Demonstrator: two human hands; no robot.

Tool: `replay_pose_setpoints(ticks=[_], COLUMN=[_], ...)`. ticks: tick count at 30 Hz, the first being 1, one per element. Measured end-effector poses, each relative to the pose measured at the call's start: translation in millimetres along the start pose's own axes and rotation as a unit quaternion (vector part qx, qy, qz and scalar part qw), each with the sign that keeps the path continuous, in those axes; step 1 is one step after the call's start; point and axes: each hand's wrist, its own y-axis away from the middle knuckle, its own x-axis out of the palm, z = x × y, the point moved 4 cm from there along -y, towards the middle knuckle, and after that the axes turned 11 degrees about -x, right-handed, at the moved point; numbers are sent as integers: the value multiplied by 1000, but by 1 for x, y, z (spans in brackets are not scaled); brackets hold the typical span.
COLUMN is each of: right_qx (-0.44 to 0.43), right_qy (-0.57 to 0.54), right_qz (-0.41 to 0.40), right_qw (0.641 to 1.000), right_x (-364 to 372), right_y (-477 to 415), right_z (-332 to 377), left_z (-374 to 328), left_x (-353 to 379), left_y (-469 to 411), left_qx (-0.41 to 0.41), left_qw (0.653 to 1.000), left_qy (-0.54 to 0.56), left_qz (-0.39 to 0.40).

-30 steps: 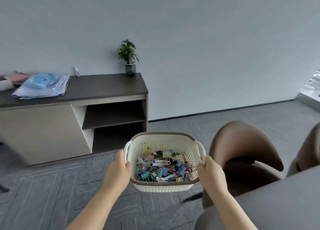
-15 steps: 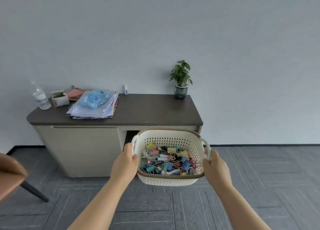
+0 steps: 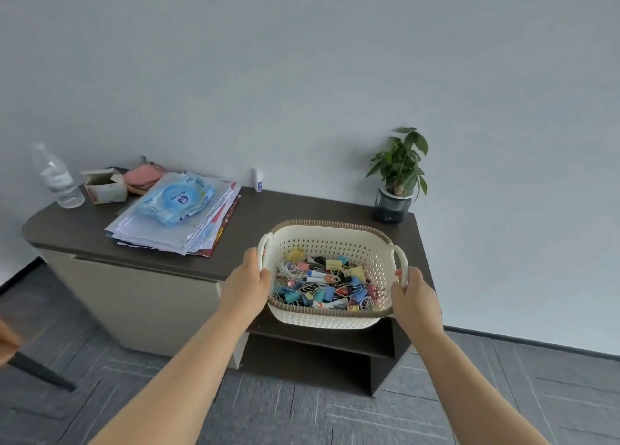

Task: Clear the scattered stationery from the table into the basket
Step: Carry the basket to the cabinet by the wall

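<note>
The left grip (image 3: 246,285) and right grip (image 3: 414,297) each curl round a looped side handle of the cream, perforated plastic basket (image 3: 322,320), held between them. Inside lies a tangled heap of coloured binder clips (image 3: 330,286). Behind it stands a dark-topped desk (image 3: 268,216) bearing a paper stack (image 3: 174,229).

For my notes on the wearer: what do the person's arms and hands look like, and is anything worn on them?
Both arms are bare. No sleeve shows on the left forearm or the right forearm up to the lower edge of the picture. The left hand and the right hand wear no gloves, and no watch, bracelet or ring is visible.
</note>
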Motion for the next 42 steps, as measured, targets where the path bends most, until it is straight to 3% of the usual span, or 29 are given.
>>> replay_pose_setpoints(ticks=[21, 42], right_qx=[140, 152], right_qy=[-35, -12], right_qz=[3, 61], right_qw=[990, 986], right_x=[115, 143], right_y=[-270, -370], right_z=[-3, -39], left_z=[-58, -74], left_x=[82, 151], left_y=[-319, -396], left_qx=[25, -25], left_qw=[996, 994], left_qy=[-45, -29], left_qz=[76, 104])
